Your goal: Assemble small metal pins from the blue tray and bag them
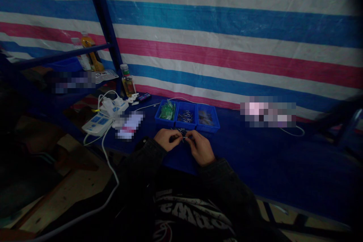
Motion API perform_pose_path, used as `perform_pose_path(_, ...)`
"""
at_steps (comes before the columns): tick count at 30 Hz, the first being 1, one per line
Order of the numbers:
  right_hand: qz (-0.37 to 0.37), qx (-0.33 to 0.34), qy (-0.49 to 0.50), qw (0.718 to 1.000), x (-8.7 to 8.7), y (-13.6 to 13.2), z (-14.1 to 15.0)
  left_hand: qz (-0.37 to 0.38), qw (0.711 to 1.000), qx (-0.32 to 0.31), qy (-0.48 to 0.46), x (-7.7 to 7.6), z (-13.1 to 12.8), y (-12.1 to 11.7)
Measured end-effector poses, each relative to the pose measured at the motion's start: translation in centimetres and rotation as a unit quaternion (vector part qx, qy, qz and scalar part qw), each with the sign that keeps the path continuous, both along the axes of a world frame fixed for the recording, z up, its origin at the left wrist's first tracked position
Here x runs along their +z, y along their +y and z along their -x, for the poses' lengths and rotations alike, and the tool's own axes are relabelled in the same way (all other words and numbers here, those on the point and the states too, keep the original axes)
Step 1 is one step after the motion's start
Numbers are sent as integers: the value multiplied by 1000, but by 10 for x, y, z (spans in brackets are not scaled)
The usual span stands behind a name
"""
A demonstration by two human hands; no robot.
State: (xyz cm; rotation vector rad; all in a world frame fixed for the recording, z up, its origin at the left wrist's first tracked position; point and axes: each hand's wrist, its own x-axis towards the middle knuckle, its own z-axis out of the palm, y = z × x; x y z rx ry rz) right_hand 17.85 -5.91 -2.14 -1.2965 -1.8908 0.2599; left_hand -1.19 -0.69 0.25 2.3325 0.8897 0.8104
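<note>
My left hand (168, 140) and my right hand (202, 148) meet fingertip to fingertip over the front of the blue table (241, 147). A thin, shiny metal piece (185, 137), like a small screw, shows at the right fingertips. Both hands are closed in a pinch; whatever the left fingers hold is too small to tell. Behind them lie several loose dark screw-like pieces (181, 130). Three blue bins stand in a row beyond: one with green plastic bags (167, 110), one with metal screw-like pieces (185, 116), one with small brownish pieces (206, 117) I cannot make out.
To the left are a white power strip (98, 124) with plugs and cables, a blurred-out phone-like object (130, 125) and a bottle (128, 81). A blurred object (268, 112) lies at the right back. A blue metal frame (109, 34) rises before the striped sheet (212, 19).
</note>
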Motion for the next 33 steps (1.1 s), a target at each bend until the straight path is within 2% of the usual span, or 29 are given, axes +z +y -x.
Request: perform_pose_path(33, 4, -13, -15, 1000, 2, 0, 0, 11, 1000, 1, -4, 3, -1, 0)
